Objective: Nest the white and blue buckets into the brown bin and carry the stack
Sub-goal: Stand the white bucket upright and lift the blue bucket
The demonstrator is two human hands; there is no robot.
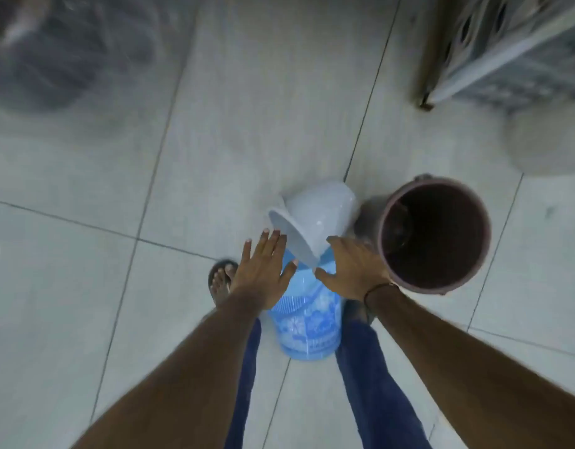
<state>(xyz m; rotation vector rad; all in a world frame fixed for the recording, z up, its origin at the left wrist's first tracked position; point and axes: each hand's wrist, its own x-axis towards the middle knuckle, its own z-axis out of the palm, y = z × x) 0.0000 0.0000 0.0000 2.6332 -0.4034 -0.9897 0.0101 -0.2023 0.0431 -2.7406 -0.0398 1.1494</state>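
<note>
Head: both spread hands [263, 273] flank tilted white bucket [315, 218].

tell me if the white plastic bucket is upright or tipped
Tipped. The white plastic bucket lies on its side, its open mouth turned toward the left hand, resting against the patterned blue bucket.

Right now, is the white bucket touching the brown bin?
Cannot tell. In the head view the tipped white bucket lies close beside the brown bin; a shadowed strip shows between them, but motion blur hides whether they meet lower down.
</note>
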